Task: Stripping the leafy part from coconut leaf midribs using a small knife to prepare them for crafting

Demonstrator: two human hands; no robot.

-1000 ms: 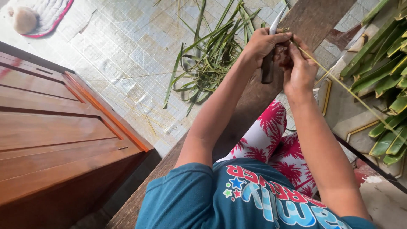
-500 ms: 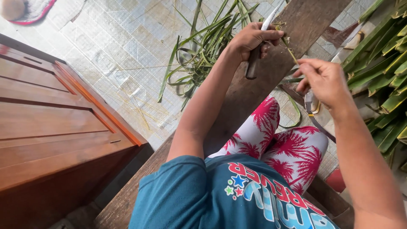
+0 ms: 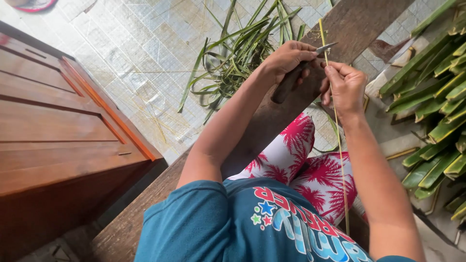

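Above the lap, seen from the head camera, the left hand (image 3: 290,57) has its grip closed around a dark-handled knife (image 3: 297,75), blade tip touching a thin yellow-green leaf rib (image 3: 336,121) — the right hand (image 3: 345,86) pinches that rib just beside the blade. Stripped green leaves (image 3: 238,53) lie on the tiled floor (image 3: 145,53) beyond a wooden plank (image 3: 349,24); palm fronds (image 3: 432,97) lie at right.

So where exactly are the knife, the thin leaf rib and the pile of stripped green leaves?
knife (image 3: 291,80): head view, on its dark handle.
thin leaf rib (image 3: 338,138): head view, mid-length of the stick.
pile of stripped green leaves (image 3: 238,58): head view, middle of the heap.
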